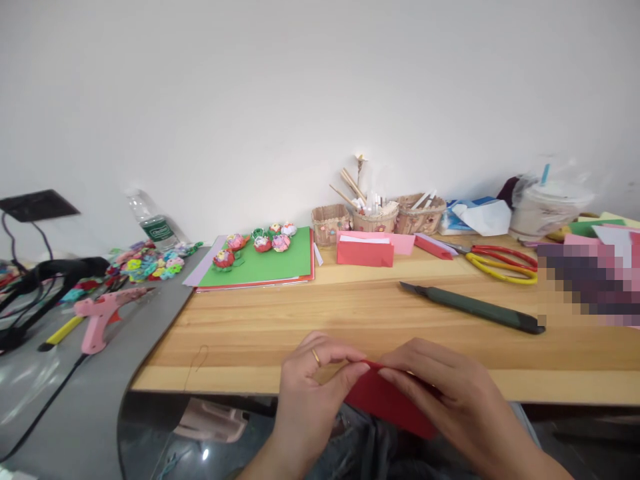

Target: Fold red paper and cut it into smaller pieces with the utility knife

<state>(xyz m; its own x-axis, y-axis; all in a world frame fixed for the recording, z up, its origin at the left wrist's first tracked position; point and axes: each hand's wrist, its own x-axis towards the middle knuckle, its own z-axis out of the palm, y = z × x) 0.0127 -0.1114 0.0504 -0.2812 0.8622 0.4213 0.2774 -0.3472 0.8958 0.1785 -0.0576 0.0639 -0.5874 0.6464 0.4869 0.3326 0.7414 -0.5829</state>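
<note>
Both hands pinch a sheet of red paper [387, 403] along its upper edge, just off the front edge of the wooden table. My left hand [315, 387], with a ring on one finger, grips the paper's left corner between thumb and fingertips. Close beside it, my right hand [450, 387] holds the same edge and hides the sheet's right part. A dark green craft knife [475, 307] lies beyond my right hand. Farther back, a folded red paper piece [365, 253] stands upright with pink and white paper in it.
Red-and-yellow-handled scissors [503, 263] lie at the right, near a drink cup [550, 207]. Small baskets [333, 227] stand along the wall. Crocheted flowers rest on green paper [265, 263]. A pink glue gun [103, 317] with a cord and a water bottle [155, 223] are at the left.
</note>
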